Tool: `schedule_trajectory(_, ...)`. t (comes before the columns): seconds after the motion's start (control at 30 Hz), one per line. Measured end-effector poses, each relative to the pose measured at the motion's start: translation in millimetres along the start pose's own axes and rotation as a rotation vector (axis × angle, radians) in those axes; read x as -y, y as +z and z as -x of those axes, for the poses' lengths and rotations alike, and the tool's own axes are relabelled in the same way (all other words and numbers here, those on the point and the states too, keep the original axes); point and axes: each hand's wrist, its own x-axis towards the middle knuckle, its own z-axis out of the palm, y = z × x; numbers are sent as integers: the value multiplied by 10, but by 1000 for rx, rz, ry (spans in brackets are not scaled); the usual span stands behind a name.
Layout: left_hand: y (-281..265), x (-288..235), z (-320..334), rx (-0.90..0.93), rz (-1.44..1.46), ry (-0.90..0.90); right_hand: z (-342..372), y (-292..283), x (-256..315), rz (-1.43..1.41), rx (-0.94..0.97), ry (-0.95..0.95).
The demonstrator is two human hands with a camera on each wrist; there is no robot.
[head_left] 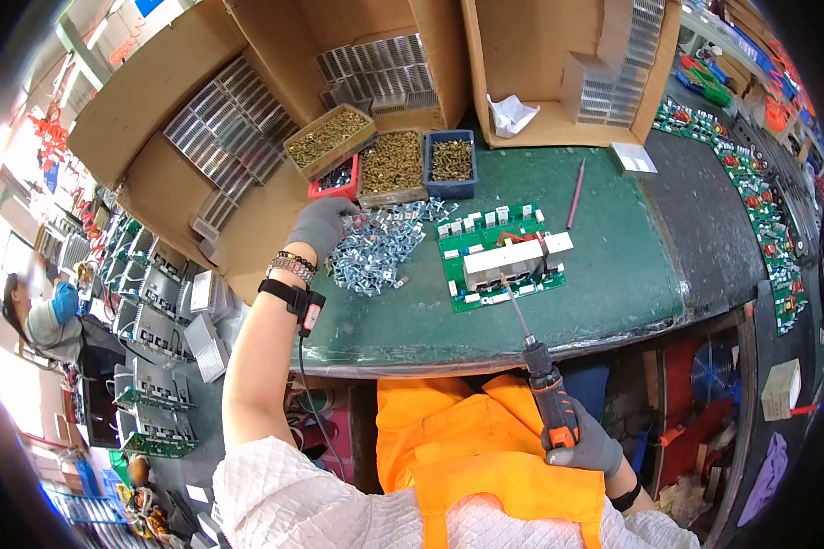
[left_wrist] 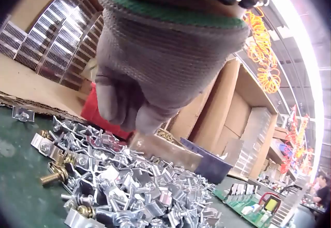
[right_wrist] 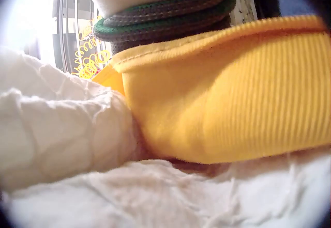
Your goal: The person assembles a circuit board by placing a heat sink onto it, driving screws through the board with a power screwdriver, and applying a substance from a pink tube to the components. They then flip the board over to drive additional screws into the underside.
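Beside a pile of small metal clips in the head view is my gloved left hand, near the red bin. The left wrist view shows that hand above the clips, its fingers loosely bent downward in front of the red bin, nothing visible between them. My gloved right hand grips an electric screwdriver. Its bit points up to the near side of the silver heat sink on a green circuit board. Orange cloth hides most of the right hand in its wrist view.
Behind the clips stand a tilted tray of screws, a brass-screw bin and a blue bin. Cardboard boxes with metal parts line the back. A pink pen and a metal block lie right.
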Motion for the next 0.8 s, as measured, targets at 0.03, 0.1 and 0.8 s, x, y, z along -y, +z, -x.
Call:
schedule_trajectory(0.03, -26, -30, 14, 22, 34, 11, -7, -9, -14, 29, 4, -9)
schedule_trajectory(0.1, -30, -61, 18, 22, 31, -39, -9, -1, 11, 25, 7, -13)
schedule_trajectory(0.8, 142, 369, 78, -28, -184, -150, 7, 92, 104, -30, -16, 33)
